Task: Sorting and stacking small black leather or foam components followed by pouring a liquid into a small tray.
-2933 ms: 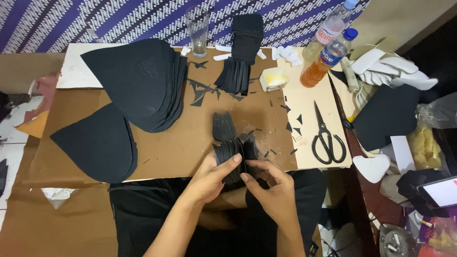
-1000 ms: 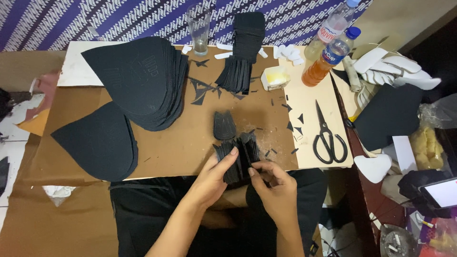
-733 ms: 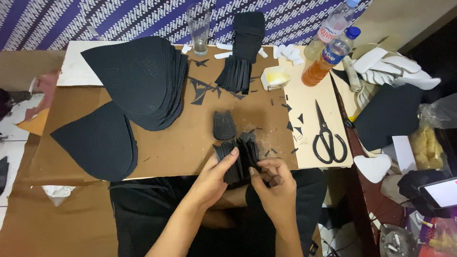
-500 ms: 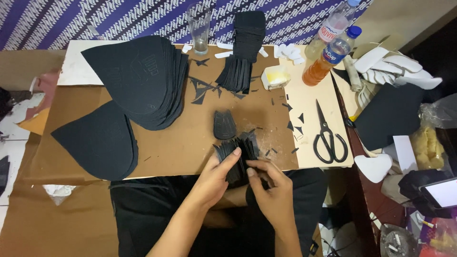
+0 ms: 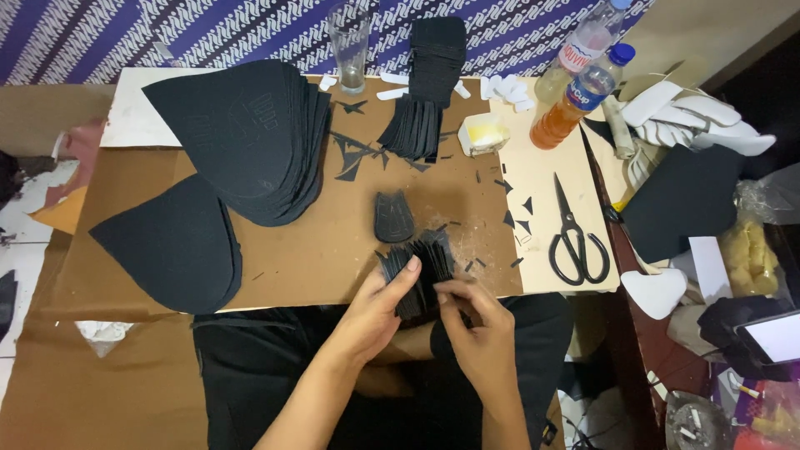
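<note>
Lower centre of the frame: both hands work at the near edge of a brown cardboard sheet (image 5: 333, 250). Left hand (image 5: 375, 312) cups a fanned bundle of small black pieces (image 5: 421, 267), fingers pressed together along its left side, thumb hidden behind the bundle. Right hand (image 5: 479, 329) sits just right of it, thumb and forefinger pinching the bundle's lower right edge; the other fingers curl under and cannot be read. How many pieces are in the bundle is hard to tell: black on black, edges merge. Its lower part is lost against dark clothing below the table edge.

Just above the bundle lies a single black tongue-shaped piece (image 5: 393, 217), apart from it. Small black offcuts are scattered around.

Upper left: a thick stack of large black curved panels (image 5: 242, 137); below it at left a smaller stack of similar panels (image 5: 171, 246).

Top centre: a clear glass (image 5: 350, 42), rim cut off by the frame edge, and beside it a tall stack of black pieces (image 5: 429, 79).

Right of centre: black scissors (image 5: 575, 229) on a pale sheet. Upper right: two plastic bottles (image 5: 579, 79), the farther one partly cut off. Far right is clutter, dim and unclear.
</note>
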